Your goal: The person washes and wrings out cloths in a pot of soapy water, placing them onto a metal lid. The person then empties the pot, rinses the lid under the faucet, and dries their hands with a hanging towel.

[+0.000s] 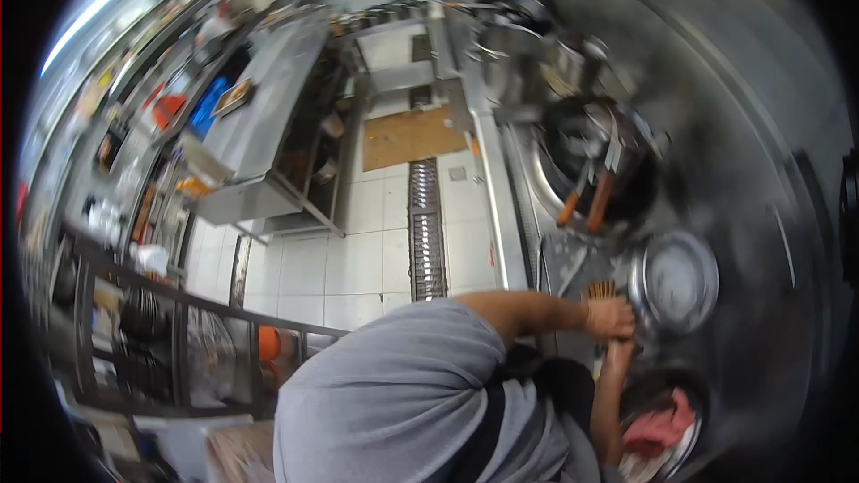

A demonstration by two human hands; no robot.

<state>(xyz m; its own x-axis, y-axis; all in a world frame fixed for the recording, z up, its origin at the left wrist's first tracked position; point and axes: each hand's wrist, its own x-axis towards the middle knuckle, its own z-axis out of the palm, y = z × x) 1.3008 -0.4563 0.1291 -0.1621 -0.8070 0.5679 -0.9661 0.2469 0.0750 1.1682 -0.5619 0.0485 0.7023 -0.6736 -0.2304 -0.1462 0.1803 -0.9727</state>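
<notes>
My left hand (611, 317) is closed, at the end of the arm that crosses the counter edge. The tan bristles of a bamboo wok brush (599, 290) stick out from beside its fingers. My right hand (619, 349) meets it from below, and its fingers are mostly hidden behind the left one. Just past both hands sits a round metal basin (637, 291) with cloudy, pale contents. Nearer my right forearm, a dark round pan (696, 386) holds a red cloth (664, 425) and something whitish.
A large wok (541, 174) carries tools with wooden handles (601, 201). Behind it stand metal pots (510, 58). Across the tiled floor (358, 259) are a steel table (259, 116), a cardboard sheet (412, 136), a drain grate (426, 233) and a dark rack (179, 304).
</notes>
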